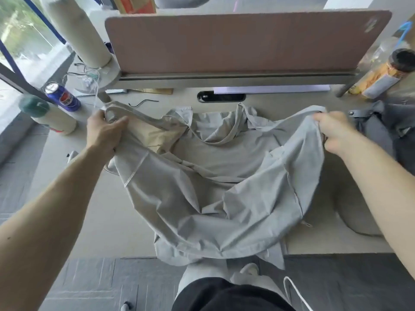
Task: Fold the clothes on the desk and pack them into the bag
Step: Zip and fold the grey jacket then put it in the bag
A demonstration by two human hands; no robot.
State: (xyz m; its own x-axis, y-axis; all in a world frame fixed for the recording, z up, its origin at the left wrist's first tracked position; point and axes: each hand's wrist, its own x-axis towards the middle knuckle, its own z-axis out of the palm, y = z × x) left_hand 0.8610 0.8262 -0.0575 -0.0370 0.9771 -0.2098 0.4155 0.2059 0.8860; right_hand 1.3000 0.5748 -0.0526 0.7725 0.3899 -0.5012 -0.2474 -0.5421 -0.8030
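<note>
Although lifted at both far corners, not yet folded: noted pale grey thin-fabric garment [202, 198] draped over beige tabletop [94, 221], near hem overhanging. Gripped by left hand [103, 133], pinched by right hand [332, 129]. Judged early stage; folding and packing into dark grey fabric bag [381, 135], far right, outstanding.

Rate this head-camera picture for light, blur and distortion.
Head view: daylight comes from the window at left, washed out there; fisheye bows the brown divider; the grey garment at centre is sharp, the corners smear; the right hand looks overexposed.
</note>
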